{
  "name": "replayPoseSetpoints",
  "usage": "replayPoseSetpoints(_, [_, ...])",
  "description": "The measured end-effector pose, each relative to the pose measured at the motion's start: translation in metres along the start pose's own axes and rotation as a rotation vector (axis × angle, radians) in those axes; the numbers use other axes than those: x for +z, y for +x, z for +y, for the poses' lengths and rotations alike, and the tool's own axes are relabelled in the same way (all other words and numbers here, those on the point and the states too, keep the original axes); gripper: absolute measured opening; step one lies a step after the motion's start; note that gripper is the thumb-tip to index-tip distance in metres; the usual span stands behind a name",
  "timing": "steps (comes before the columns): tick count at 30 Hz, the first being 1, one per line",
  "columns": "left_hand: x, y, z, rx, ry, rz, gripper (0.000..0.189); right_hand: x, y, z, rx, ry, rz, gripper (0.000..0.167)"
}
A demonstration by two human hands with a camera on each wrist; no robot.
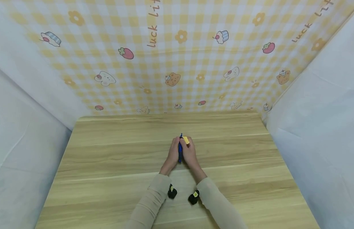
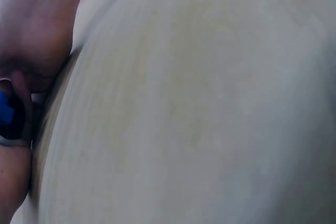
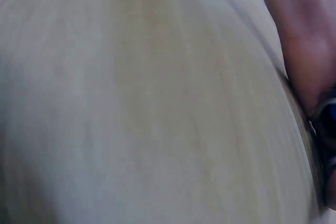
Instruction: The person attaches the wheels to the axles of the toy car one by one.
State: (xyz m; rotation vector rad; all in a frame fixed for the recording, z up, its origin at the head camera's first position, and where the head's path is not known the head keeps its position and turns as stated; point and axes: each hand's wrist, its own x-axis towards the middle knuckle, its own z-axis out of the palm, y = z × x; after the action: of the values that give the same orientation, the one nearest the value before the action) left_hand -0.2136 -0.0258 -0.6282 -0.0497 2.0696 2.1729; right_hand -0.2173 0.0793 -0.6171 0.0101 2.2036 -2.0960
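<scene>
Near the middle of the table, my left hand [image 1: 173, 152] and right hand [image 1: 190, 155] come together around a narrow blue-and-black object [image 1: 180, 154]. Both hands grip it from opposite sides, thumbs on top. A small blue tip sticks out past the fingertips. On the right hand's side a yellow part [image 1: 186, 140] shows; whether it belongs to the same object I cannot tell. The palms and fingers hide most of the object, so its kind is unclear. Only a bit of the blue-and-black object [image 2: 6, 114] appears at the left wrist view's edge, and a dark-blue bit [image 3: 332, 112] in the right wrist view.
A wood-grain table [image 1: 108, 152] lies under both hands. Behind it hangs a yellow checked cloth [image 1: 154, 63], with white curtains [image 1: 28, 111] at both sides. Black wrist-worn devices [image 1: 172, 192] sit at the sleeve cuffs.
</scene>
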Motion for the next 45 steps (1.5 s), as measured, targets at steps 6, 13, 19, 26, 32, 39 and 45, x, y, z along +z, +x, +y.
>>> replayPoseSetpoints(6, [-0.004, 0.001, 0.002, -0.018, -0.127, -0.092, 0.040, 0.001, -0.012, -0.017, -0.033, 0.067, 0.024, 0.040])
replayPoseSetpoints(13, [0.004, -0.004, 0.003, 0.028, -0.099, -0.078, 0.056, -0.005, -0.010, -0.011, 0.022, 0.171, 0.146, 0.054])
replayPoseSetpoints(19, [0.004, -0.003, 0.004, -0.017, -0.081, -0.047, 0.045, -0.006, -0.010, -0.006, 0.037, 0.253, 0.193, 0.050])
replayPoseSetpoints(26, [0.001, 0.000, -0.002, -0.028, -0.016, 0.022, 0.037, -0.004, -0.019, -0.011, -0.067, 0.118, 0.107, 0.050])
replayPoseSetpoints(32, [0.008, -0.002, -0.005, 0.049, 0.066, 0.086, 0.048, 0.001, -0.022, -0.012, -0.143, 0.017, 0.191, 0.045])
replayPoseSetpoints(39, [0.014, -0.003, -0.007, 0.090, 0.014, 0.114, 0.047, 0.004, -0.025, -0.011, -0.201, -0.059, 0.224, 0.041])
replayPoseSetpoints(45, [0.017, -0.004, -0.014, 0.195, 0.062, 0.179, 0.050, 0.007, -0.015, 0.010, -0.276, -0.129, 0.233, 0.037])
